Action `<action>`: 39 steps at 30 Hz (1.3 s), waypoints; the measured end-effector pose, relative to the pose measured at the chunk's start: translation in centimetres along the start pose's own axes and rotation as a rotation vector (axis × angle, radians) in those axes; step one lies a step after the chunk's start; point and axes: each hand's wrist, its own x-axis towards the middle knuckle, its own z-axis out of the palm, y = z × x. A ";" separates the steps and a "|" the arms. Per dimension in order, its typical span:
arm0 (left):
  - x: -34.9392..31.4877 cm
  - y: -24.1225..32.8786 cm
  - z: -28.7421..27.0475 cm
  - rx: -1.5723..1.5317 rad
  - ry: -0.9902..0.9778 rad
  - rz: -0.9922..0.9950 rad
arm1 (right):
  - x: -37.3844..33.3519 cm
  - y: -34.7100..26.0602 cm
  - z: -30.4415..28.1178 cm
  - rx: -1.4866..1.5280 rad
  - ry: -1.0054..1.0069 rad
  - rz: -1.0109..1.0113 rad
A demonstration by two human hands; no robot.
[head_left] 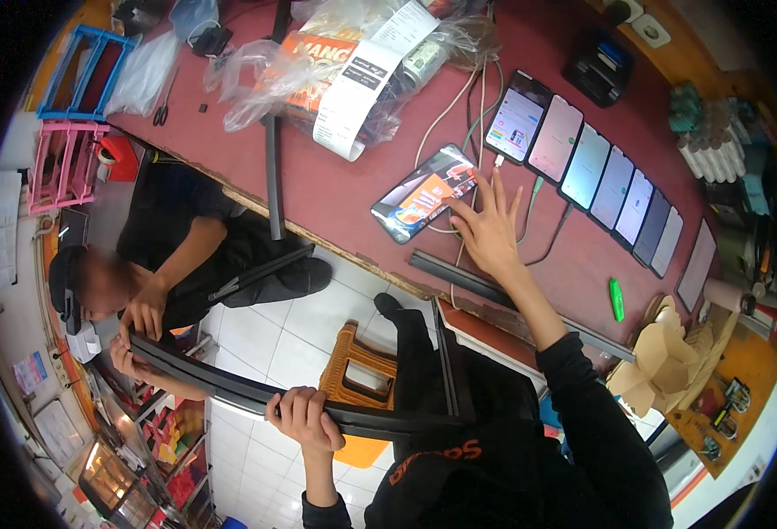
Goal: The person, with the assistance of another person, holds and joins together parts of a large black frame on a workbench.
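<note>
My left hand is wrapped round a long black frame bar, which slants across above the tiled floor. The bar's near end meets an upright black strip at a corner close to my body. A co-worker's hands are at the bar's far left end. Over the red table my right hand has its fingers spread, with a fingertip at the right edge of a lit smartphone. That phone lies tilted on the tabletop, showing a colourful picture.
A row of several phones, some with cables, lies behind my right hand. Farther off are a plastic bag with a paper receipt, and a black device. A green marker lies rightward; an orange stool stands below.
</note>
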 end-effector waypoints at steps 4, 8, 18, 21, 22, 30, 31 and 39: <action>0.1 0.2 -0.1 0.002 -0.012 -0.007 | 0.0 0.1 -0.1 0.003 0.015 0.004; -0.1 0.4 0.0 -0.005 -0.018 -0.014 | -0.3 -0.9 -1.5 0.051 0.081 -0.040; 0.0 0.4 -0.1 0.009 0.006 -0.006 | -3.1 -12.7 -18.7 1.770 -0.431 -0.771; 0.1 0.6 -0.2 0.018 0.001 -0.036 | -4.8 -14.5 -19.6 1.964 -0.472 -0.797; 0.2 0.6 -0.2 0.018 0.000 -0.036 | -5.2 -15.1 -19.5 2.030 -0.364 -0.781; 0.5 0.7 -0.1 0.003 -0.002 -0.013 | -5.0 -13.5 -18.2 2.146 -0.056 -0.321; 0.0 0.5 -0.1 0.011 0.003 -0.030 | -4.5 -12.9 -17.4 2.129 -0.024 -0.174; 0.3 0.5 0.0 0.005 0.012 -0.030 | 0.1 -2.7 -4.2 -0.131 0.022 -0.160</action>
